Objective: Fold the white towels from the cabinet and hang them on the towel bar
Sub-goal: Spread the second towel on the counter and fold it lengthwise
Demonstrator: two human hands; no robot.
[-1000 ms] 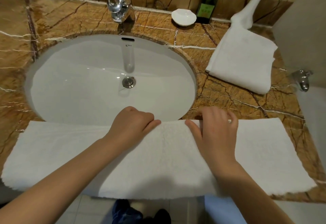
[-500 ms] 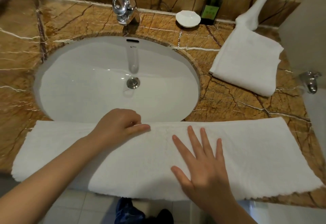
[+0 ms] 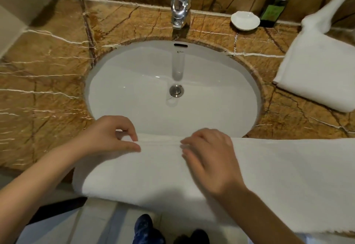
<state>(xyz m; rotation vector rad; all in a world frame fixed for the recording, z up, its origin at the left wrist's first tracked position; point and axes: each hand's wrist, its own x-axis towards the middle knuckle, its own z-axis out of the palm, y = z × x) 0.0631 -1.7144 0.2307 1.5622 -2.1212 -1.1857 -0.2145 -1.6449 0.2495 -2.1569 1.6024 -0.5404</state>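
Observation:
A long white towel (image 3: 278, 176) lies folded along the front edge of the brown marble counter (image 3: 48, 90), its far edge over the rim of the sink. My left hand (image 3: 107, 138) pinches that far edge between thumb and fingers. My right hand (image 3: 209, 157) lies on the towel just to the right, its fingertips curled at the same edge. A second white towel (image 3: 317, 67), folded, rests on the counter at the right. No towel bar is in view.
The white oval sink (image 3: 144, 94) with a chrome tap (image 3: 179, 7) fills the middle. A white soap dish (image 3: 245, 20) and a dark green bottle (image 3: 273, 9) stand at the back right. Floor tiles and dark shoes (image 3: 146, 230) show below the counter edge.
The towel's left end has been brought over to the right, so the towel looks shorter on the left. My right hand went from flat on the towel up to its far edge.

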